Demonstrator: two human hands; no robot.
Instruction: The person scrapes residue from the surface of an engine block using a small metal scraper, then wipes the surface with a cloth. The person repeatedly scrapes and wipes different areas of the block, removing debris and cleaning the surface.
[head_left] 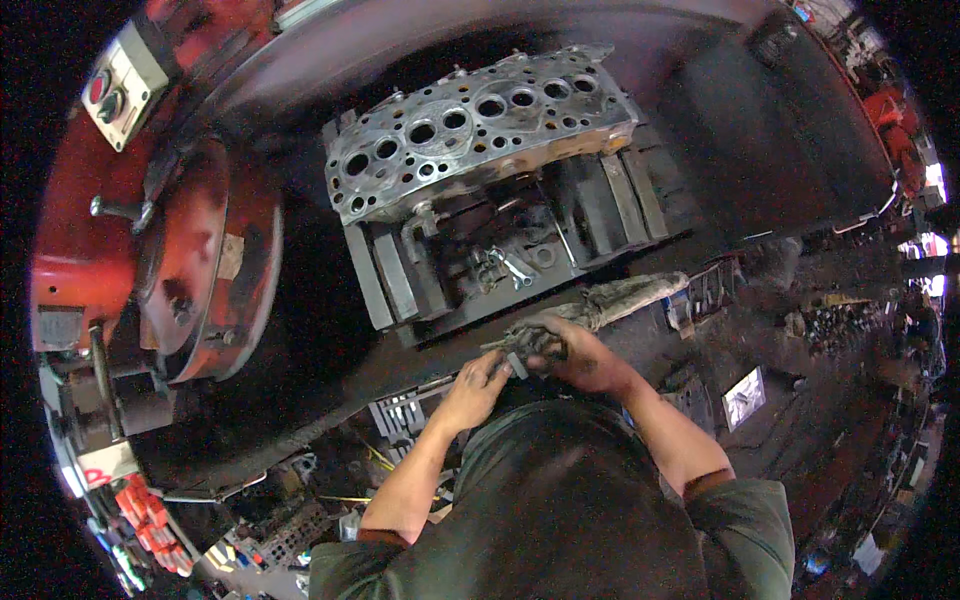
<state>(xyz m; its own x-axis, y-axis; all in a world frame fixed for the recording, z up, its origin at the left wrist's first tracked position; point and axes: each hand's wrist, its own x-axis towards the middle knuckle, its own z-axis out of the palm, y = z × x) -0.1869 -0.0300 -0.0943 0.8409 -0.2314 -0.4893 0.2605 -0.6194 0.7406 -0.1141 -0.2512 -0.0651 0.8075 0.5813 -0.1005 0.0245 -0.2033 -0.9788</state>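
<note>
Close to my body, at the near edge of the machine table, my two hands meet. My left hand [478, 388] is closed, its fingertips pinching a small grey rectangular block [517, 365]. Just to its right, my right hand [578, 358] has curled, dirt-darkened fingers around something dark that I cannot make out. Beyond the right hand lies a crumpled grimy rag [635, 294] on the table edge. Farther off, a grey metal cylinder head [470, 135] with rows of round holes rests across steel parallel supports [375, 275], touched by neither hand.
Between the supports lie a wrench [515, 268] and small metal parts. A red machine wheel [190, 260] with a crank handle stands at left, below a control box [125, 85] with buttons. Right of me, the floor holds many dark metal parts [840, 325] and a white sheet [743, 398].
</note>
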